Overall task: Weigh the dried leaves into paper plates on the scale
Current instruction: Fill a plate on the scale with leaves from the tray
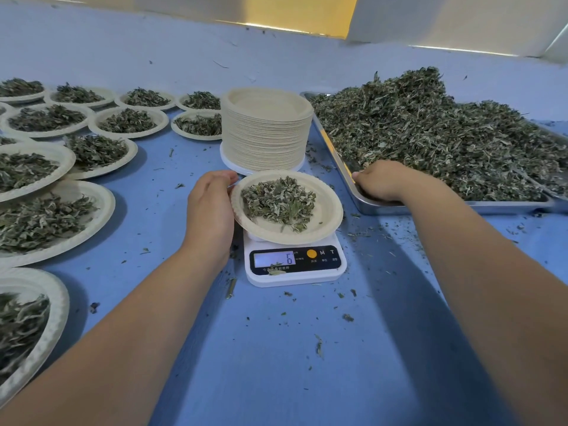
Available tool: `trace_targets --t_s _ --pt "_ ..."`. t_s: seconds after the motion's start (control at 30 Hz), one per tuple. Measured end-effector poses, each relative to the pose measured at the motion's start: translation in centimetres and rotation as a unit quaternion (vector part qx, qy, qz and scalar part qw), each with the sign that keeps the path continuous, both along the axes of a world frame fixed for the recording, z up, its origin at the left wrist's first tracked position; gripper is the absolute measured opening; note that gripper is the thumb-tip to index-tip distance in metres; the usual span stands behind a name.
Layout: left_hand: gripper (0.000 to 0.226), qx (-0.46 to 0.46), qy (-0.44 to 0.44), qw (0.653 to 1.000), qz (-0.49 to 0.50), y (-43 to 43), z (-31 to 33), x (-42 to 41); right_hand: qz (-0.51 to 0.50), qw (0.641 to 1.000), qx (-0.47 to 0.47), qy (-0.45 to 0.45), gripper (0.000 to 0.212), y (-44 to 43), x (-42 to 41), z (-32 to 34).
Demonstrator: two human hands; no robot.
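Pale round paper plate (331,210) sits on top of the small white digital scale (295,273), near the centre of the blue table (276,358). A small mound of dried green leaves (279,202) lies in the plate. The display shows 6.

My left hand (211,210) grasps the plate's left rim, thumb on the far edge and fingers curled round the side.

My right hand (380,180) is down in the near-left corner of the shallow steel tray (368,208), which stands just right of the scale. It touches the edge of the big heap of loose dried leaves (430,133). The fingers point away and are hidden, so I cannot tell whether it grasps any leaves.

A tall stack of empty paper plates (266,127) stands just beyond the scale. Filled paper plates (46,119) lie in rows at left. Leaf crumbs are scattered over the table.
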State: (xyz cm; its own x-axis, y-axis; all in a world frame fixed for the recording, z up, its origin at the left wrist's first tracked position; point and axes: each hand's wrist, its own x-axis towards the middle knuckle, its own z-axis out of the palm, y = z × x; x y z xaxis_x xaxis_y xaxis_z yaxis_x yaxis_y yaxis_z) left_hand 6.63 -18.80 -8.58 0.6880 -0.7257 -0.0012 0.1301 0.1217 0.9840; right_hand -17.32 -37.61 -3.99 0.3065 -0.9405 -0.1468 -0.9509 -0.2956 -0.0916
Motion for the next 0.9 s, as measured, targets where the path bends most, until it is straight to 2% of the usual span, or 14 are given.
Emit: trace_targets --t_s 0.1,0.23,0.3,0.37,0.43,0.6,0.7,0.8,0.9 --pt "0.026 -0.001 -0.001 1.0 -0.004 0.0 0.1 -0.1 0.008 0.998 -0.044 -0.04 0.047 0.1 0.1 -0.1" --pt "0.027 0.002 -0.001 1.0 0.001 0.2 0.2 -0.1 -0.005 0.985 -0.152 -0.08 0.032 0.2 0.5 0.5" --pt "0.026 0.001 0.007 1.0 0.001 0.2 0.1 0.0 0.002 0.991 -0.124 -0.053 0.036 0.2 1.2 0.6" --pt "0.025 0.004 0.01 1.0 0.0 0.2 0.2 -0.1 -0.01 0.999 -0.03 -0.011 0.05 0.1 1.7 0.5" --pt "0.026 0.006 0.008 1.0 -0.002 0.2 0.2 0.0 -0.023 0.999 0.022 -0.002 0.058 -0.2 1.7 0.2" --pt "0.025 0.004 0.005 1.0 -0.002 0.0 0.1 0.0 -0.01 0.997 -0.018 -0.07 0.066 1.9 1.7 0.0" --pt "0.026 0.005 0.0 1.0 0.0 0.2 0.3 -0.1 0.021 0.992 -0.105 -0.066 0.069 4.7 1.7 -0.7" --pt "0.027 0.011 -0.001 1.0 -0.006 0.3 0.3 -0.3 0.02 0.973 -0.223 -0.054 0.06 6.6 1.3 -1.4" --pt "0.026 0.02 0.001 1.0 -0.005 0.4 0.4 -0.4 0.015 0.954 -0.293 -0.059 0.056 7.2 0.9 -2.0"
